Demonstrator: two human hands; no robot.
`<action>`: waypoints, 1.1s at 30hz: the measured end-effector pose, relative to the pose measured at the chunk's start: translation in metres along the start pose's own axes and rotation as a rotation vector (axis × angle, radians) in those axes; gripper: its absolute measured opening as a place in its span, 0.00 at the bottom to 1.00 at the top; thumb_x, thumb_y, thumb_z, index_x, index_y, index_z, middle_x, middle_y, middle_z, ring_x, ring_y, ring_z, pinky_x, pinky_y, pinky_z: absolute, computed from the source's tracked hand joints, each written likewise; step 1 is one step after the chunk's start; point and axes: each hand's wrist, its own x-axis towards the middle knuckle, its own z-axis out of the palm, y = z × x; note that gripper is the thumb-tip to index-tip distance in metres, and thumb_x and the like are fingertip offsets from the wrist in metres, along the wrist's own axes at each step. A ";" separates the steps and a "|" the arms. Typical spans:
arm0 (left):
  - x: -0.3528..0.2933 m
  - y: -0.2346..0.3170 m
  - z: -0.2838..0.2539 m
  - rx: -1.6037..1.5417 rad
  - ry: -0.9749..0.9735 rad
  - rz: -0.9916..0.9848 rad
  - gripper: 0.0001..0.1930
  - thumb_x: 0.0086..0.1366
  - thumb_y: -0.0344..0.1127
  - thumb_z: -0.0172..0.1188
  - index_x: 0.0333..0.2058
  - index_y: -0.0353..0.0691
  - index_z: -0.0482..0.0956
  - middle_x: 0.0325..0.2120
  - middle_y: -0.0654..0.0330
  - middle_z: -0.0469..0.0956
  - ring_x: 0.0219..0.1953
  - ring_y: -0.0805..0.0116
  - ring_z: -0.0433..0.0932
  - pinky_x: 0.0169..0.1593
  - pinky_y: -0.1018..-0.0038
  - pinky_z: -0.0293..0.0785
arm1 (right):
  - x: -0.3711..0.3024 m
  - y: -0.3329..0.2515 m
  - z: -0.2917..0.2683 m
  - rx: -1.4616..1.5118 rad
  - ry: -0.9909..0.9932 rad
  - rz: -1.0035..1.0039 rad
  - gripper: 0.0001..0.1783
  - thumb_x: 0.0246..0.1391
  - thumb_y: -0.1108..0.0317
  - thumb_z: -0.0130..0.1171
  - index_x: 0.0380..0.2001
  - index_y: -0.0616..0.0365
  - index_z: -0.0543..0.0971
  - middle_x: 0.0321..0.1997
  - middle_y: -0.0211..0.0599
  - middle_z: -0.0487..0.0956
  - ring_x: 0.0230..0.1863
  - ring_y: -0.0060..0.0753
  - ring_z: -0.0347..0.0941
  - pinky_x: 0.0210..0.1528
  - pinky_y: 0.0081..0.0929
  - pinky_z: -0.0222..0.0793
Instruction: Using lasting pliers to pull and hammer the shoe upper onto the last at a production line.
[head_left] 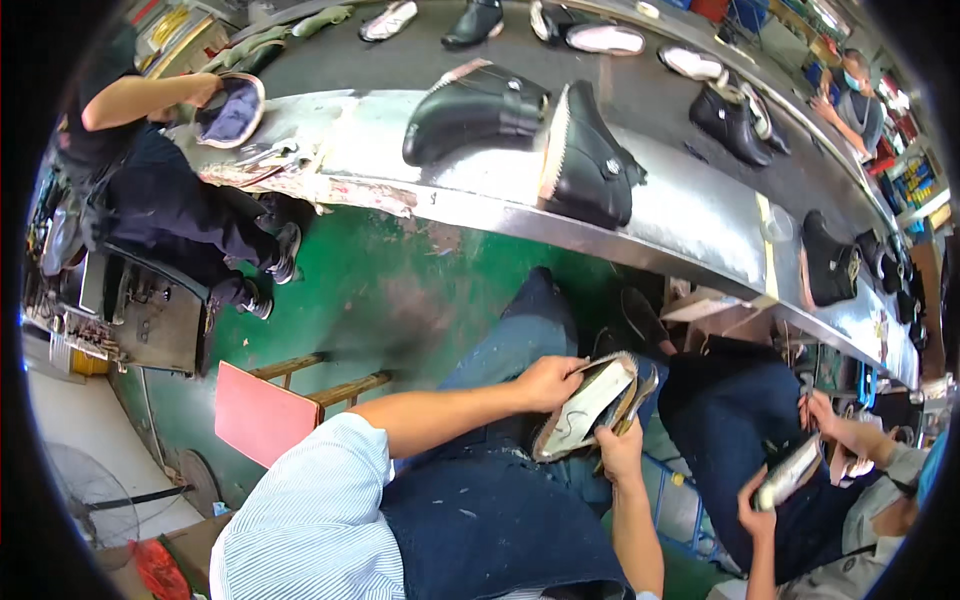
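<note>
Over my lap, my left hand (552, 383) is closed on the upper end of an unfinished shoe (582, 412). The shoe's pale underside faces up, with a ragged, scalloped edge round it. Against its right side, my right hand (622, 450) is closed round a slim metal hand tool (642, 392) that looks like pincers. The tool's tips are partly hidden by the shoe's edge and my fingers. Ahead on the metal-edged bench stand two black ankle boots (475, 115) (592, 165), apart from both hands.
A long bench (400, 190) with a dark conveyor belt (600, 75) curves across the front, carrying several more shoes. Co-workers sit left and right, each holding a shoe (232, 108) (795, 470). A pink-topped stool (262, 412) and a fan (95, 495) stand to the left.
</note>
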 end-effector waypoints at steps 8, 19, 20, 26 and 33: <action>-0.013 0.004 -0.003 -0.697 -0.320 -0.158 0.44 0.58 0.21 0.55 0.72 0.38 0.46 0.66 0.57 0.62 0.66 0.69 0.62 0.66 0.76 0.57 | -0.047 -0.042 -0.045 0.255 -0.037 0.310 0.18 0.55 0.75 0.58 0.50 0.64 0.71 0.37 0.35 0.79 0.33 0.23 0.75 0.36 0.25 0.72; -0.035 -0.026 0.030 -0.233 -0.216 0.098 0.56 0.54 0.27 0.68 0.72 0.35 0.35 0.72 0.49 0.41 0.74 0.62 0.41 0.72 0.71 0.39 | -0.047 -0.075 -0.055 -1.334 -0.319 -0.518 0.29 0.47 0.77 0.58 0.56 0.68 0.70 0.47 0.53 0.77 0.51 0.54 0.74 0.51 0.39 0.73; -0.034 -0.031 0.032 -0.320 -0.232 0.075 0.57 0.53 0.27 0.68 0.71 0.35 0.34 0.72 0.48 0.41 0.74 0.62 0.41 0.72 0.71 0.39 | -0.045 -0.078 -0.055 -1.338 -0.326 -0.522 0.29 0.47 0.77 0.58 0.56 0.68 0.70 0.47 0.53 0.77 0.51 0.54 0.74 0.51 0.39 0.73; -0.035 -0.031 0.033 -0.212 -0.195 0.124 0.60 0.51 0.27 0.70 0.71 0.34 0.29 0.71 0.45 0.45 0.72 0.61 0.45 0.72 0.70 0.42 | -0.037 -0.091 -0.047 -1.136 -0.595 -0.234 0.15 0.52 0.72 0.57 0.44 0.63 0.75 0.35 0.52 0.78 0.38 0.55 0.76 0.41 0.43 0.72; -0.034 -0.035 0.033 -0.083 -0.176 0.073 0.61 0.51 0.33 0.72 0.69 0.25 0.31 0.69 0.38 0.45 0.72 0.54 0.46 0.73 0.69 0.42 | -0.044 -0.079 -0.032 -0.863 -0.548 0.035 0.23 0.56 0.67 0.57 0.53 0.66 0.73 0.45 0.59 0.78 0.48 0.60 0.75 0.54 0.43 0.69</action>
